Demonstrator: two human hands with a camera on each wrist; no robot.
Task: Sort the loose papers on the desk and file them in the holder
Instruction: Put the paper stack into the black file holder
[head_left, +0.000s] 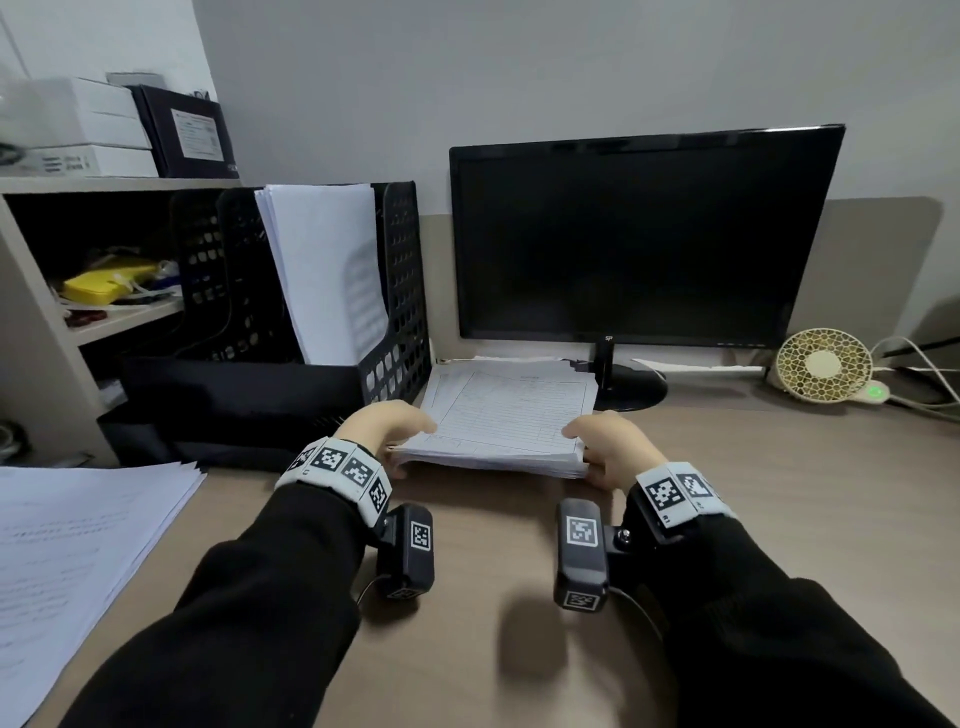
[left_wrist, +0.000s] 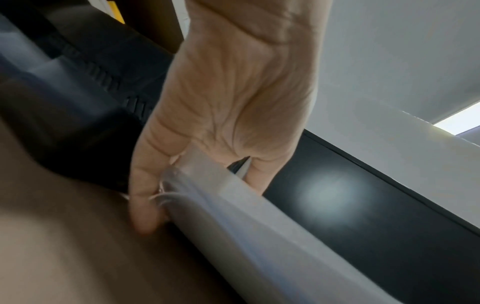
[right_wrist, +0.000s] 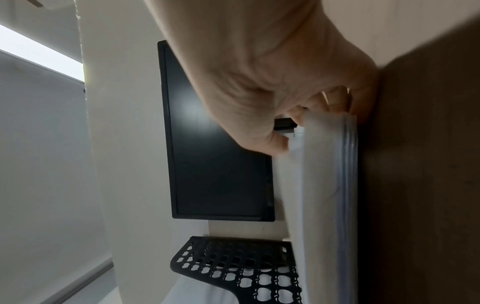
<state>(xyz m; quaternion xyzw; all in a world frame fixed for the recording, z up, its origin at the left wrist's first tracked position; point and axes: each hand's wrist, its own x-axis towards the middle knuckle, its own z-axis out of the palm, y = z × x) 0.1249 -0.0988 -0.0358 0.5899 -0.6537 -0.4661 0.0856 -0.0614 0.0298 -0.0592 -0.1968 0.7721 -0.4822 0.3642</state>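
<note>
A thick stack of printed papers (head_left: 506, 415) lies on the desk in front of the monitor. My left hand (head_left: 387, 428) grips its near left corner, thumb on top and fingers under the edge (left_wrist: 145, 205). My right hand (head_left: 602, 447) grips the near right corner the same way (right_wrist: 298, 127). The stack's layered edge (left_wrist: 233, 226) (right_wrist: 345, 185) shows in both wrist views. A black perforated file holder (head_left: 395, 291) stands to the left of the stack, with a sheaf of white sheets (head_left: 327, 270) upright in its right slot. A second pile of papers (head_left: 67, 551) lies at the desk's left edge.
A black monitor (head_left: 639, 239) stands right behind the stack, its base (head_left: 631, 387) touching the papers' far side. A small cream fan (head_left: 823, 364) and white cables sit at the right. A shelf unit (head_left: 78, 322) with boxes and clutter fills the left.
</note>
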